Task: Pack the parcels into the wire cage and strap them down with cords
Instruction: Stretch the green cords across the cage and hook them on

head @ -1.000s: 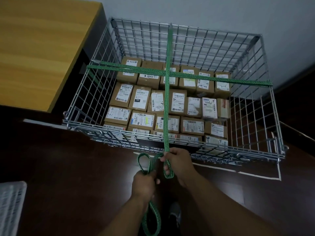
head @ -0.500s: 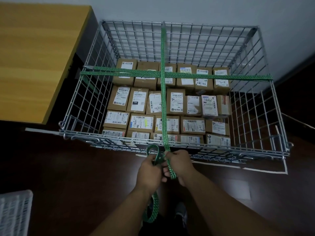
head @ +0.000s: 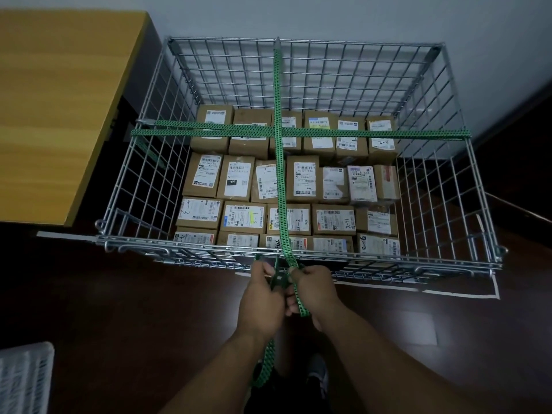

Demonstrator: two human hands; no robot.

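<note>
The wire cage [head: 448,258] stands in front of me, filled with several brown labelled parcels [head: 301,182]. One green cord [head: 358,133] spans it from left to right. A second green cord [head: 278,144] runs from the far rim over the parcels to the near rim. Just below the near rim, my left hand [head: 263,297] and my right hand [head: 313,289] both grip this second cord close together. A loose cord end [head: 265,366] hangs down below my left hand.
A wooden tabletop [head: 65,100] sits to the left of the cage. A white slatted crate [head: 24,380] is at the lower left. White tape lines [head: 495,285] mark the dark floor by the cage. My shoe [head: 318,372] shows below my arms.
The open cord loops between my hands have closed up. Both hands have come together and risen toward the cage's near rim.
</note>
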